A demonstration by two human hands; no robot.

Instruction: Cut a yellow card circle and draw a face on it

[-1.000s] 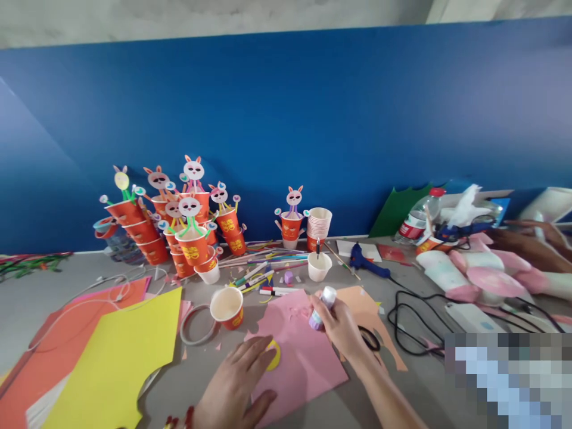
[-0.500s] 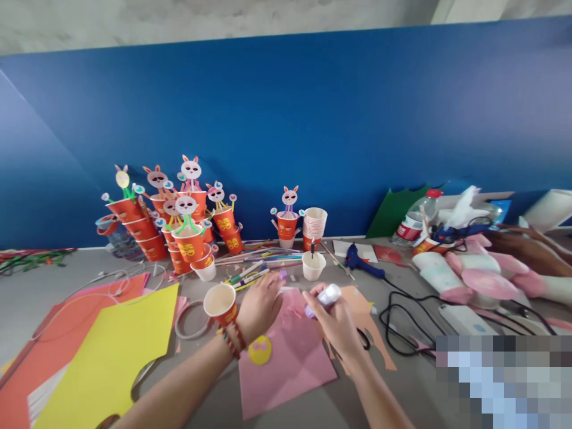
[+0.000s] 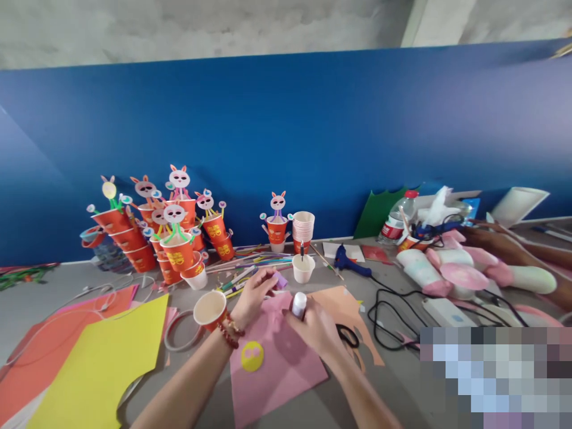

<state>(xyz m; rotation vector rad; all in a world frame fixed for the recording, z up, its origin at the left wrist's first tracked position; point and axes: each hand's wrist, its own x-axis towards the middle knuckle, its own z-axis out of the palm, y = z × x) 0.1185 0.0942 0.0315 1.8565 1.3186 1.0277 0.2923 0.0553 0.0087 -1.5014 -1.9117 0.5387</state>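
Observation:
In the head view my right hand (image 3: 315,328) is closed round a white glue stick (image 3: 299,304), its pale end turned up. My left hand (image 3: 254,293) pinches a small purple piece (image 3: 280,280) at its fingertips; I cannot tell whether it is a cap or paper. Both hands are above a pink sheet (image 3: 286,381). A yellow paper disc (image 3: 252,356) with two pink ovals lies on the sheet's left part. By my left wrist stands an open paper cup (image 3: 210,307). Past my hands is a small white cup (image 3: 302,269) with a pen in it.
Red cups with rabbit figures (image 3: 179,247) crowd the back left, near a cup stack (image 3: 302,229). Yellow paper (image 3: 102,357) lies left. To the right are scissors (image 3: 348,335), a blue glue gun (image 3: 351,263), black cable and pink-white rolls (image 3: 465,277). A co-worker's arm (image 3: 513,244) reaches in at right.
My right hand has turned the glue stick more upright and moved it left, nearer my left hand. The view has shifted slightly, so the table's things appear further left.

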